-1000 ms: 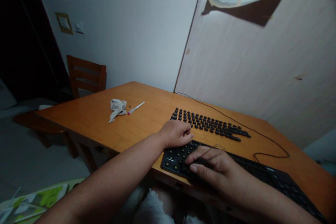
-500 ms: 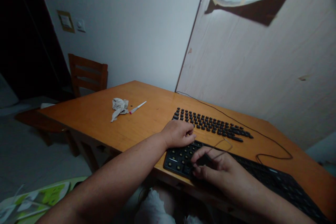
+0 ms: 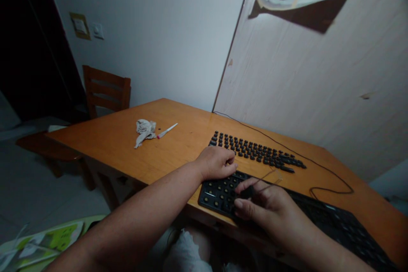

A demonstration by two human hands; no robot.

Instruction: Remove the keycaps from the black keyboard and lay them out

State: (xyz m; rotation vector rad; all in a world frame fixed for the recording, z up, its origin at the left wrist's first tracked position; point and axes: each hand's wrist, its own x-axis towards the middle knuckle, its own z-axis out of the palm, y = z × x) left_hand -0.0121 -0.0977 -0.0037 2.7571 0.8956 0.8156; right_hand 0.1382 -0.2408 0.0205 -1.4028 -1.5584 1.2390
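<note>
A black keyboard (image 3: 321, 216) lies along the table's near edge, bare switch spots showing at its left end where keycaps are off. My left hand (image 3: 219, 163) rests on its upper left edge with curled fingers; whatever may be inside them is hidden. Over the bared section, my right hand (image 3: 266, 202) has thumb and index finger a little apart close to the switches. A thin wire keycap puller (image 3: 270, 176) sticks out above that hand, its other end hidden by the curled fingers. Behind my hands, loose black keycaps (image 3: 255, 149) lie in rows on the table.
A crumpled grey cloth (image 3: 145, 131) and a white brush (image 3: 167, 130) lie on the wooden table (image 3: 178, 153) to the left. The keyboard's black cable (image 3: 318, 165) curves along the back right. A wooden chair (image 3: 106, 91) stands beyond the left side.
My right thumb and index finger came together at the switches, then parted slightly. The wire ends above that hand shifted a little right. My left hand stays at the keyboard's edge.
</note>
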